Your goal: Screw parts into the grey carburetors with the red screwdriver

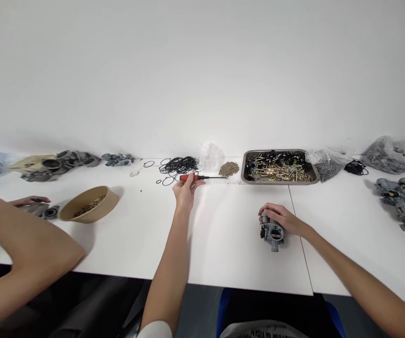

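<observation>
Left hand [184,191] on red-handled screwdriver [197,177]; right hand [280,218] over grey cast-metal carburetor [272,233].

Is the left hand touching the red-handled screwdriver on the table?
Touching. The head view shows the left hand with its fingers closed over the red handle of the screwdriver, no gap between them; the shaft points right toward the tray.

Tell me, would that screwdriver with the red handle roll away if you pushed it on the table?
Probably yes. The screwdriver has a round-looking red handle and thin shaft lying flat on the smooth white table, so a sideways push could roll it. It looks slim and stiff, likely light. The left hand is touching its handle, which would steady it.
</observation>
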